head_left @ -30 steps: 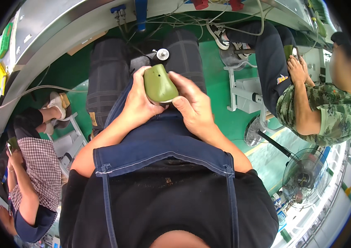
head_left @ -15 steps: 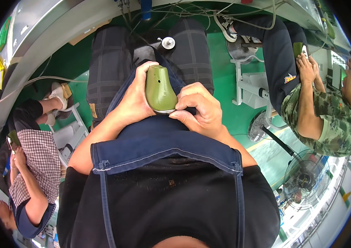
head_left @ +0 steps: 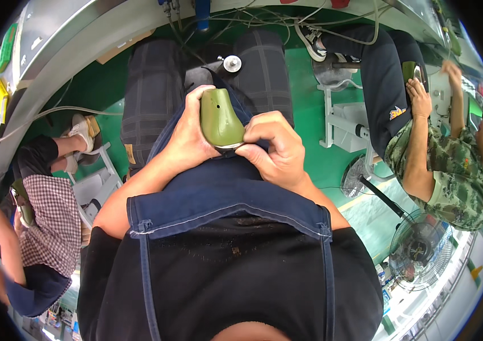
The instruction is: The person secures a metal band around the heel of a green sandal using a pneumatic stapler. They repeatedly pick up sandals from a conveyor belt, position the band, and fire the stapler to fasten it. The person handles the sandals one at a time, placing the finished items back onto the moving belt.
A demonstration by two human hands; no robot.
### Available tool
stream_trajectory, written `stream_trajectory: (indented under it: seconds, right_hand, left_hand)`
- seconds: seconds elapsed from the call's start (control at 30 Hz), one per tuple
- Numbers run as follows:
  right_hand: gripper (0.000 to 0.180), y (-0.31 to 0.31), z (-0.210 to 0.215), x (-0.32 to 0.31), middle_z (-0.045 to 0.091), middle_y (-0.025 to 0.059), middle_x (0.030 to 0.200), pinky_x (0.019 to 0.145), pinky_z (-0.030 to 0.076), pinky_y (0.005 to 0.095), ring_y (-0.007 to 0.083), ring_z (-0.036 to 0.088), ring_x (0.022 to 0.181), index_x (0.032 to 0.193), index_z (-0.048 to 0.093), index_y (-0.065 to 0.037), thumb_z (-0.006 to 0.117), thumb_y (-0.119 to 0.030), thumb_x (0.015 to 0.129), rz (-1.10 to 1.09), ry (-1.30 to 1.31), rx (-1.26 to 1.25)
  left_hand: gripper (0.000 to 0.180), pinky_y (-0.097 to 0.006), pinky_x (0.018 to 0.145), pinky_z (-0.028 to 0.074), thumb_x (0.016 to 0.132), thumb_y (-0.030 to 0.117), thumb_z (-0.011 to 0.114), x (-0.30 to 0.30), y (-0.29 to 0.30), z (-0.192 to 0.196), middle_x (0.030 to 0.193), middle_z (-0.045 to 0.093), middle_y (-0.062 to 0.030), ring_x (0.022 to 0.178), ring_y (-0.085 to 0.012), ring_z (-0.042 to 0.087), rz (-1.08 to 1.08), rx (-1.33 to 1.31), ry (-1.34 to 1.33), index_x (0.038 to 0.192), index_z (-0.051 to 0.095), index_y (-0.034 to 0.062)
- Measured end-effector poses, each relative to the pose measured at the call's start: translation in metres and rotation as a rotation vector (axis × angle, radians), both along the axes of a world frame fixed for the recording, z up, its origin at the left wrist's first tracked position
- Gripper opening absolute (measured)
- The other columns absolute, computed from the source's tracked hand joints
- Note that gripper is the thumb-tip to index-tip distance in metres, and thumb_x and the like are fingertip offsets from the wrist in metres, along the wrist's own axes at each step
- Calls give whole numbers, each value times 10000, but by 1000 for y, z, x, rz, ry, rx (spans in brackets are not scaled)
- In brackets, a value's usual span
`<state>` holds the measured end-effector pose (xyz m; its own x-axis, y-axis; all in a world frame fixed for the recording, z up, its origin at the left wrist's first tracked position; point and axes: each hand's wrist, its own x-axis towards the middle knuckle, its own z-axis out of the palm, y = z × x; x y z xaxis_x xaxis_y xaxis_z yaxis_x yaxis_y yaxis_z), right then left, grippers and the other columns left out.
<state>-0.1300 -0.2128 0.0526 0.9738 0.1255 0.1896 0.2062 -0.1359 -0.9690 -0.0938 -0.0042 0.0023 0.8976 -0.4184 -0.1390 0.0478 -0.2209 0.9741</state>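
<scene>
A glossy olive-green shoe last with a small dark hole near its narrower far end is held over my lap. My left hand wraps round its left side, with the thumb up by the far end. At the near right edge, the bent fingers and thumb of my right hand pinch together against the rim. A thin pale strip shows along that near rim; the underside of the last is hidden. Whether the right fingertips also hold something small cannot be seen.
A round metal knob stands between my knees, below the curved bench edge with cables hanging there. Co-workers sit at left and right, each with a green last. A floor fan is at right.
The last has tipped slightly in my hands, and more of the pale rim shows. My right fingers remain at the near right edge. Both co-workers have each reached out an arm.
</scene>
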Motion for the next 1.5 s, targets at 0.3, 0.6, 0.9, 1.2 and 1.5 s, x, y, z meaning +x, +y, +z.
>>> stream_trajectory:
  seconds: [0.3, 0.6, 0.9, 1.2, 1.5]
  right_hand:
    - [372, 7, 22, 0, 670, 105, 1125, 874, 593, 336, 167, 663, 1013, 1281, 572, 36, 720, -162, 1003, -92, 703, 561]
    - [672, 22, -9, -2, 582, 174, 1426, 1110, 448, 322, 221, 569, 1317, 1484, 472, 59, 721, -342, 1004, 38, 408, 557]
    - [673, 26, 5, 3, 628, 137, 1386, 1048, 516, 372, 222, 609, 1262, 1510, 490, 19, 637, -442, 1041, -18, 721, 479]
    - [683, -1, 0, 69, 662, 141, 1315, 1022, 528, 369, 209, 630, 1205, 1471, 541, 20, 616, -501, 1037, 156, 434, 293]
    - [611, 10, 4, 87, 688, 137, 1284, 787, 630, 332, 197, 676, 1129, 1490, 556, -38, 636, -445, 1040, 127, 480, 130]
  left_hand:
    - [1168, -413, 985, 510, 647, 106, 990, 11, -16, 7, 1341, 487, -190, 1144, -284, 604, 383, 198, -427, 1524, 221, 33]
    - [1038, -473, 864, 560, 630, 62, 949, 6, -8, -6, 1333, 480, -265, 1114, -432, 614, 386, 254, -686, 1443, 306, 11]
    - [1052, -454, 879, 553, 645, 77, 959, 2, -6, -5, 1282, 497, -247, 1067, -415, 633, 377, 364, -567, 1454, 289, 15]
    - [1126, -386, 1048, 475, 680, 192, 875, 57, 5, 47, 1280, 564, -143, 1194, -233, 579, -34, -151, 229, 1583, 227, 11]
    - [544, -403, 1032, 503, 1064, 506, 556, 61, 14, 12, 1273, 652, -74, 1177, -196, 620, 33, -686, 684, 1416, 552, 91]
